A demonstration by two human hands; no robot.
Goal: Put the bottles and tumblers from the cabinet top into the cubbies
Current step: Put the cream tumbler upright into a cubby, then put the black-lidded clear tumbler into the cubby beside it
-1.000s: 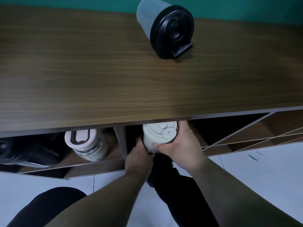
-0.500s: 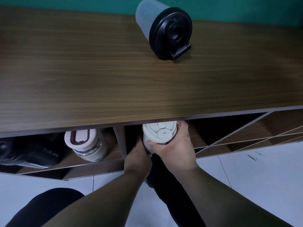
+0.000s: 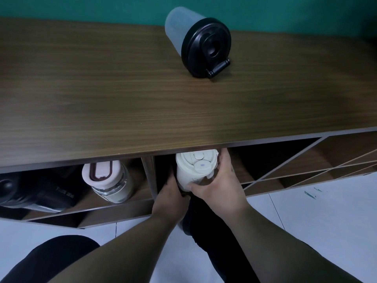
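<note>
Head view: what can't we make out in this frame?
- Cream tumbler: base hidden by the left hand and right hand; cannot tell whether it rests on the shelf.
- Cubby depth: covered by the cabinet top.
- Black item in the left cubby: cut off by the frame edge, dark; its print is too small to read.

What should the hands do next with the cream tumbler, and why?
Probably let go and withdraw. The right hand and left hand hold the cream tumbler upright inside the middle cubby, and one bottle waits on the cabinet top.
</note>
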